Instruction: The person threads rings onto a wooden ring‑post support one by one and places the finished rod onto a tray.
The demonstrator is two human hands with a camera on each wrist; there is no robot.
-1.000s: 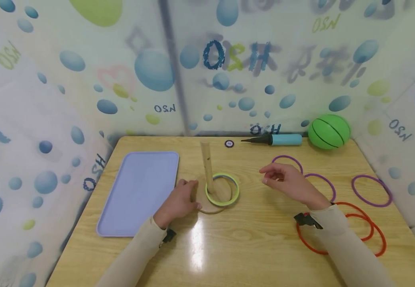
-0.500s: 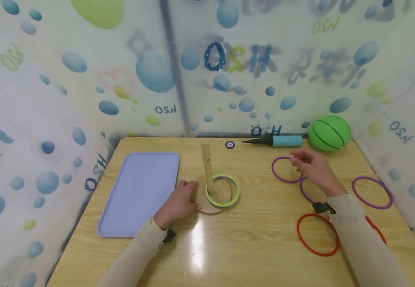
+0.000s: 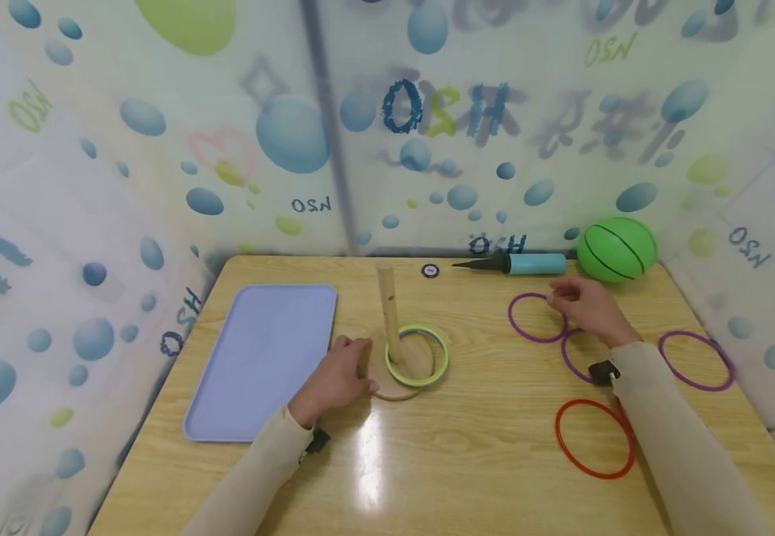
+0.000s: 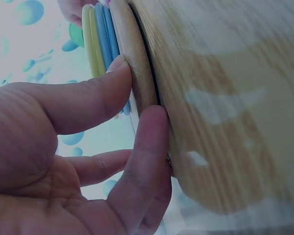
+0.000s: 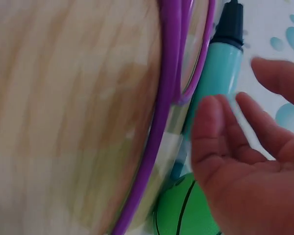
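Observation:
My left hand (image 3: 333,372) holds the rim of a round wooden base (image 3: 378,366); the left wrist view shows thumb and fingers on its edge. An upright wooden peg (image 3: 389,313) rises from this base. Yellow-green rings (image 4: 89,41) lie stacked over blue rings (image 4: 107,36) on the base, apparently around the peg. My right hand (image 3: 591,309) hovers over two purple rings, one at the back (image 3: 511,316) and a partly hidden one nearer (image 3: 566,357). In the right wrist view its thumb and fingers are apart, holding nothing, beside a purple ring (image 5: 157,122).
A lavender tray (image 3: 260,357) lies at left. Along the back are a small black-rimmed disc (image 3: 430,271), a blue hand pump (image 3: 537,263) and a green ball (image 3: 617,251). Another purple ring (image 3: 725,353) lies far right; a red ring (image 3: 557,432) is beside my right forearm.
My right hand has moved right and back from the middle of the table to above the purple rings, its forearm now covering some red rings. The left hand has stayed at the base.

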